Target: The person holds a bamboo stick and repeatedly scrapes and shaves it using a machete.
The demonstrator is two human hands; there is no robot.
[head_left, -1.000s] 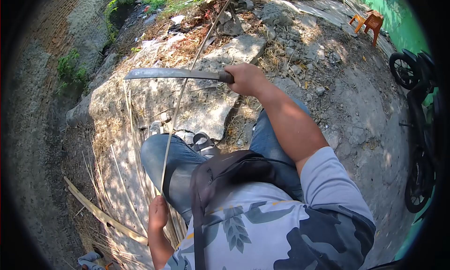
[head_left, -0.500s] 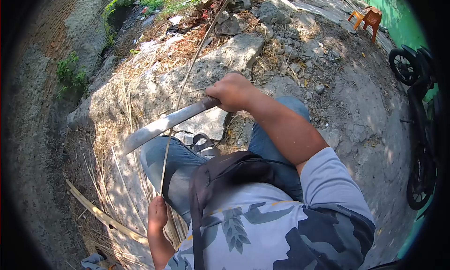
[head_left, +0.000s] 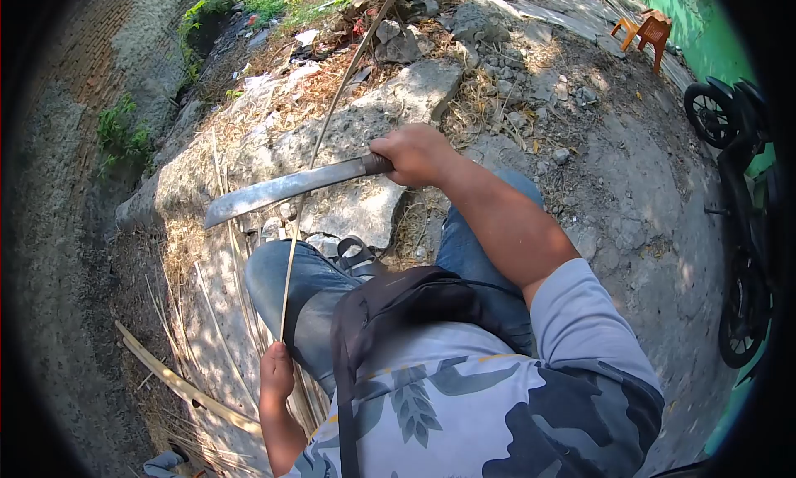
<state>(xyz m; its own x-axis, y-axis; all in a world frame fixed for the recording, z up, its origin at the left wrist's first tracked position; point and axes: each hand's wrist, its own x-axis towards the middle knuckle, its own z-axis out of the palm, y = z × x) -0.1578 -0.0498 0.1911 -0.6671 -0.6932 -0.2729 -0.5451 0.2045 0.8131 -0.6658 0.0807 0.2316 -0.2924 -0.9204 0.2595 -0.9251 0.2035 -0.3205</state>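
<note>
Over the ground's [head_left: 647, 179] left side, our right hand [head_left: 417, 155] grips the machete [head_left: 278, 193], blade crossing the long strip [head_left: 290, 279] clasped in our left hand [head_left: 277, 372]; this one looks unfinished, we judge, while loose strips [head_left: 219, 316] lie beside us. Along the right edge, a motorbike [head_left: 733, 188] stands by the green wall [head_left: 709, 26].

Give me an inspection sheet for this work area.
Surface: uneven ground, broken slab.
Things in hand: big knife crossing in front of thin strip; contact unclear.
Clutter: loose strips, curved split pole, rubble, dry litter.
Grip: right hand closed on the knife's handle; left hand closed on the strip's near end.
Cables: nothing seen.
Surroundings: green wall, orange chair, motorbike, brick wall.
</note>
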